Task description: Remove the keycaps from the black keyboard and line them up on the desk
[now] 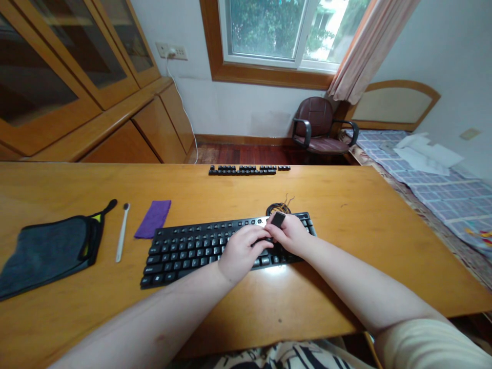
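Note:
A black keyboard [184, 259] lies across the table in front of me; its top row shows bare key posts without caps. My right hand [292, 233] rests over the right part of the keyboard, closed around a keycap puller [278, 219] with a dark handle and thin wire prongs pointing away from me. Beside it, my left hand [244, 248] is bent over the keys, fingertips drawn together and almost touching the right hand. Whatever may be between those fingertips is hidden. A coiled black cable [273, 207] lies just behind the keyboard.
Loose black keycaps [242, 171] stand in two rows along the table's far edge. To the left are a purple cloth [154, 219], a white toothbrush [122, 233] and a grey cloth [49, 251]. Beyond the table stand a chair [317, 125] and a bed [415, 154].

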{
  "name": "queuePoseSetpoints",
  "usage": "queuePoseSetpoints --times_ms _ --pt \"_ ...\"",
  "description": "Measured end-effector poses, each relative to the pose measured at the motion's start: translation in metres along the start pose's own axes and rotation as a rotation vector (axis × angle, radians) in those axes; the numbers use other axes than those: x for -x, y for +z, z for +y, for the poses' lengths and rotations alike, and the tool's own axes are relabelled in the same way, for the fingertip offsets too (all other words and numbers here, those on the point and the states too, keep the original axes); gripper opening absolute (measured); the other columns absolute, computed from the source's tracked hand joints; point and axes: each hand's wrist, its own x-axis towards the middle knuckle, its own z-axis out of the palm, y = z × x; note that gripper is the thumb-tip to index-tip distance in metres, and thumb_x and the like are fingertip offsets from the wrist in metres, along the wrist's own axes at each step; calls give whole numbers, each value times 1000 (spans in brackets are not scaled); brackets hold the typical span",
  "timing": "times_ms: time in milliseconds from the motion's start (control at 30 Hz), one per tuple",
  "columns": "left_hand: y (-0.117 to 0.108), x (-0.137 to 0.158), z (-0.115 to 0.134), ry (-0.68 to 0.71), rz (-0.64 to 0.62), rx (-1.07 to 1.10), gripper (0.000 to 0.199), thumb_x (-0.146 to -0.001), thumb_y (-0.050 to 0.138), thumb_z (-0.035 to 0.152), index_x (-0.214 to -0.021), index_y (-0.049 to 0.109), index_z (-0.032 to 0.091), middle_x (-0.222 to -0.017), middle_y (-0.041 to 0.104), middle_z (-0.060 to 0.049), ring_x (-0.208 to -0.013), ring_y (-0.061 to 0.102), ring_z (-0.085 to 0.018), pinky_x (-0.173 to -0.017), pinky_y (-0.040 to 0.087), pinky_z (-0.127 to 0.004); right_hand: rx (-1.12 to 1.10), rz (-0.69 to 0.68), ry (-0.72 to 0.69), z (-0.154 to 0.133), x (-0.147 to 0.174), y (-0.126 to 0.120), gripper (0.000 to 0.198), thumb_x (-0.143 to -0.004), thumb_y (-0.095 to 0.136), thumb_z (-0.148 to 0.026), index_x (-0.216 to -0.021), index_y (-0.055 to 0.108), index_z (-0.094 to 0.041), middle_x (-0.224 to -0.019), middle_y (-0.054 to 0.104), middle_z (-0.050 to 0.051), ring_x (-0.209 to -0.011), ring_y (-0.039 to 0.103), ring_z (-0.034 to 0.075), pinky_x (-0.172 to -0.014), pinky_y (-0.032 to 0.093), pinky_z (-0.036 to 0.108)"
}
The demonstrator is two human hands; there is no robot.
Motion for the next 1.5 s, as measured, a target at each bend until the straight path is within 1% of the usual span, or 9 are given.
queuePoseSetpoints --times_ms 500,733,867,933,1033,1133,1200,1367,1500 --pt "-2 -1 3 -60 -27 19 7 -77 66 24 -82 69 22 -87 70 -3 -84 64 -18 -82 53 -31 -46 -6 -25 -7 2 2 29 -91 37 -41 -77 51 -20 -65 56 2 -59 54 14 -58 41 26" --pt "-5 -3 4 -74 -24 36 9 -76 66 24 -85 68 21 -87 70 -4 -84 64 -18 -81 53 -31 -131 -1 50 -3 2 7 30 -91 40 -42 -77 53 -19 -60 54 0 -55 52 13 -56 40 25" --pt "-5 -4 5 -72 17 35 11 -77 65 23 -87 68 21 -100 69 -5 -97 63 -20 -90 49 -34 -371 113 118 7 1 10 34 -91 40 -46 -83 57 -18 -58 50 -2 -51 48 11 -52 40 24" --pt "-5 -3 5 -70 31 44 11 -77 65 22 -87 68 22 -105 68 -5 -101 61 -20 -93 48 -35 -407 214 100 11 -1 9 33 -90 43 -45 -83 59 -17 -62 52 -1 -57 50 12 -57 42 25" --pt "-4 -2 3 -84 69 72 11 -77 64 20 -88 68 22 -96 69 -4 -96 63 -18 -91 49 -34 -390 323 18 15 -5 3 28 -89 47 -40 -81 61 -17 -77 57 3 -76 56 15 -74 45 30" --pt "-1 -2 1 -173 105 151 13 -73 67 19 -86 68 21 -90 68 -3 -88 64 -17 -83 52 -31 -382 359 -1 18 -6 -5 22 -89 47 -36 -97 60 -19 -84 58 4 -74 56 15 -74 46 32" --pt "2 -3 -1 -271 120 276 16 -70 70 20 -85 66 19 -88 67 -3 -80 64 -15 -75 55 -28 -298 310 -61 19 -6 -11 20 -88 49 -32 -100 60 -20 -86 59 4 -75 56 15 -74 47 32" --pt "4 -6 -1 -423 143 523 24 -60 76 18 -79 61 16 -73 65 1 -66 64 -13 -66 56 -24 -112 -24 -361 10 -8 -22 14 -80 62 -25 -93 65 -20 -83 64 5 -79 59 17 -75 47 31" --pt "3 -6 0 -421 124 579 23 -60 75 15 -78 62 17 -75 66 0 -68 66 -14 -68 57 -26 -99 -19 -409 8 -9 -21 17 -77 66 -27 -93 65 -21 -83 67 5 -77 62 16 -74 49 30"
